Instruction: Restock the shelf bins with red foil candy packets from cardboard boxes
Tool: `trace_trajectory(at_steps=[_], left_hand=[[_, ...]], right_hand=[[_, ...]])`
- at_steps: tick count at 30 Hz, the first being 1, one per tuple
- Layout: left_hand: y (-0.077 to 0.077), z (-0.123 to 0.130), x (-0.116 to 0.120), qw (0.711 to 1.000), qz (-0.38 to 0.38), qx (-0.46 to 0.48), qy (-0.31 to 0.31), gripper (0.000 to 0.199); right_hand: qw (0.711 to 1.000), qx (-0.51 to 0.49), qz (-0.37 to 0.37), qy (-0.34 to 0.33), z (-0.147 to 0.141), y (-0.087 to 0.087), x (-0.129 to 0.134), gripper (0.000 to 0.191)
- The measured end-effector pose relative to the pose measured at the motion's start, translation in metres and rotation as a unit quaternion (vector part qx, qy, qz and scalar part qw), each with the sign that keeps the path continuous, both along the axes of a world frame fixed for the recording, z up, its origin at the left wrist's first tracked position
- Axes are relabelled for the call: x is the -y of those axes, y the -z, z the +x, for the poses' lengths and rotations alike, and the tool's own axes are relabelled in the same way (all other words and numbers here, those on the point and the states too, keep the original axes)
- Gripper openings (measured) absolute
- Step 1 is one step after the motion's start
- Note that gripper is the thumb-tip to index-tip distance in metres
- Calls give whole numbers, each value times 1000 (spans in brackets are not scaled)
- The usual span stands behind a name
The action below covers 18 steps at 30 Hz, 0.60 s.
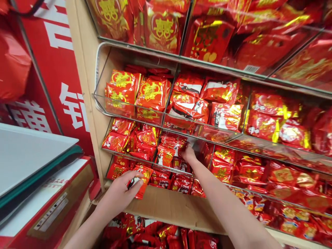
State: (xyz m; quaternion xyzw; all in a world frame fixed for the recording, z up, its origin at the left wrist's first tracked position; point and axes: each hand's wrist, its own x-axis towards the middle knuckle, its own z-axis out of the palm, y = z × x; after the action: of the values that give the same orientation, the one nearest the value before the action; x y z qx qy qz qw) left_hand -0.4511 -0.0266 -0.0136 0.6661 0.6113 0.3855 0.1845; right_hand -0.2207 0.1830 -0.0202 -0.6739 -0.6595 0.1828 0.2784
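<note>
My left hand [127,188] is closed on a shiny red packet [145,178] with gold and dark print, above the edge of a cardboard box [171,205]. Inside the box lie many loose red packets [166,233]. My right hand [188,155] reaches into a compartment of the clear-fronted shelf, beside a stack of red packets [173,141]. Its fingertips are hidden among the packets and the shadow, so I cannot make out whether they grip anything. A red packet with a white picture [165,156] leans at the front of that stack.
Clear shelf fronts [207,123] run across, above and below my right hand. Gold-printed red packets [151,93] fill the row above. At the left, a wooden side panel [85,86] stands near a pale flat board [31,152] and a red box [59,204].
</note>
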Motion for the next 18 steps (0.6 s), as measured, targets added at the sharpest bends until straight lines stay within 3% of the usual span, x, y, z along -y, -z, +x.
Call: trace_trajectory(at_steps=[3,11,15,18], left_hand=[[4,0,-3,1000,-5,-1,-5,19],[1,-2,-5,999,-38,0,3,19],[1,-1,1,999,-11,47,10,17],[3,-2,6,997,6,75,5,34]], right_hand=[[1000,-12,7,-12,0,7,-2,77],[999,-26,18,-21,-1,14,-7,81],[997,-46,58,-24,1,2,5,85],[990,-61,125,-24,0,-18,24,67]])
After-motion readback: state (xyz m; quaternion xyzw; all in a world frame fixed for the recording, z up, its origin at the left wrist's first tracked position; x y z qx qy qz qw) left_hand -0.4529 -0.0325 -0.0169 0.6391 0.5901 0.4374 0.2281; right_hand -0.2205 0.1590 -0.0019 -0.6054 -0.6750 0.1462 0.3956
